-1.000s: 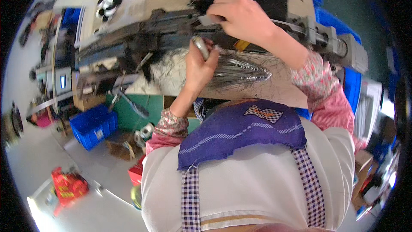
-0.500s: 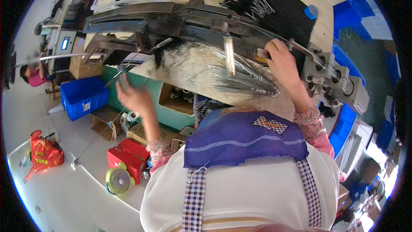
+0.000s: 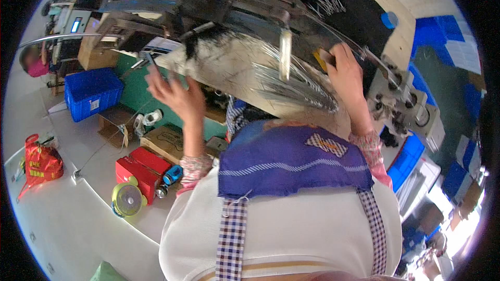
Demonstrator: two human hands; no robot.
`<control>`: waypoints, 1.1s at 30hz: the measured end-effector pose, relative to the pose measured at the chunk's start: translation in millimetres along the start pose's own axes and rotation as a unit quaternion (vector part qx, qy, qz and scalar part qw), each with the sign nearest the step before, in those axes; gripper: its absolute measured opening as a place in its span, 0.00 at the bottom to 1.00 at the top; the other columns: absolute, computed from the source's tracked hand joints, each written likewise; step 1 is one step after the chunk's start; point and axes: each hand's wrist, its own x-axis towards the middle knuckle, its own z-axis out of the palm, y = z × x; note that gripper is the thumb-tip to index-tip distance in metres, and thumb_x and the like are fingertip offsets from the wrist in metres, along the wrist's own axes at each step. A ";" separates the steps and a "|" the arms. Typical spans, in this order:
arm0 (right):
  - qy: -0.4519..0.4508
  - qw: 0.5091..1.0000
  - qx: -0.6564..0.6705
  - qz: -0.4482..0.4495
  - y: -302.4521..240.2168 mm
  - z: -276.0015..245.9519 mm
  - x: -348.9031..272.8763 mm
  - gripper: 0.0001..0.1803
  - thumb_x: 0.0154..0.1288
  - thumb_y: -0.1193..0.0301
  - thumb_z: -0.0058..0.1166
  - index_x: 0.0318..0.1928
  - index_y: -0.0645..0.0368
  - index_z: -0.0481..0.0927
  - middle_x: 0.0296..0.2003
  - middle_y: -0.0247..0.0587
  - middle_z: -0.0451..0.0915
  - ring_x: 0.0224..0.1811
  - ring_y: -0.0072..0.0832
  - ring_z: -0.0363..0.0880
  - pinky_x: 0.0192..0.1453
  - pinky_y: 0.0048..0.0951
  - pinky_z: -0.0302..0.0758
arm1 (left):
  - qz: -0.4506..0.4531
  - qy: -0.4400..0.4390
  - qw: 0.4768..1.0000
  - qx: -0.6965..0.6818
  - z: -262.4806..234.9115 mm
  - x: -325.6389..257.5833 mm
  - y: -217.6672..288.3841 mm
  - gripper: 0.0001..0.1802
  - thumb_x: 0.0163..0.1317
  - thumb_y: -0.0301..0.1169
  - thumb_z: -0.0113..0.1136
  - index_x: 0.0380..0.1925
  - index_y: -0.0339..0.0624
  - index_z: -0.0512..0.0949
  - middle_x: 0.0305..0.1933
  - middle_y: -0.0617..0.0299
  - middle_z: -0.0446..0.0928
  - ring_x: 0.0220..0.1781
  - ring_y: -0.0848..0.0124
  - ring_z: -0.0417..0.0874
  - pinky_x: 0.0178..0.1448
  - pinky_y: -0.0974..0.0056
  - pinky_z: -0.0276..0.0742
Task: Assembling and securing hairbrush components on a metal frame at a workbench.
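My left hand (image 3: pixel 174 93) is raised at the left edge of a worn pale bench top (image 3: pixel 229 70), back toward me and fingers apart. A thin grey strip (image 3: pixel 149 61) shows at its fingertips; I cannot tell whether it is held. My right hand (image 3: pixel 345 70) lies on the dark metal rail (image 3: pixel 245 10) of a long machine, fingers curled over its edge beside a small yellow piece (image 3: pixel 319 59). A fan of thin metal pins (image 3: pixel 297 86) lies on the bench between my hands. A flat metal bar (image 3: pixel 285 52) rests across them.
A black mat with more pins (image 3: pixel 333 0) lies beyond the machine. On the floor at left are a blue crate (image 3: pixel 91 93), cardboard boxes (image 3: pixel 166 143), a red box (image 3: pixel 140 169), a small yellow-green fan (image 3: pixel 127 199) and a red bag (image 3: pixel 39 164). A person (image 3: pixel 34 62) is at far left.
My left hand let go of the metal bar on the pins, swung out to the left and has risen toward the bench edge. My right hand came down from the black mat onto the rail.
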 end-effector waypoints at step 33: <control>-0.049 0.994 0.024 -0.092 -11.0 -48.3 -70.4 0.15 0.48 0.71 0.58 0.38 0.57 0.73 0.33 0.44 0.77 0.37 0.41 0.78 0.41 0.40 0.76 | -0.364 -0.507 0.131 -0.770 -33.0 99.5 201.0 0.12 0.70 0.37 0.48 0.31 0.42 0.70 0.18 0.73 0.61 0.12 0.81 0.57 0.15 0.73 0.48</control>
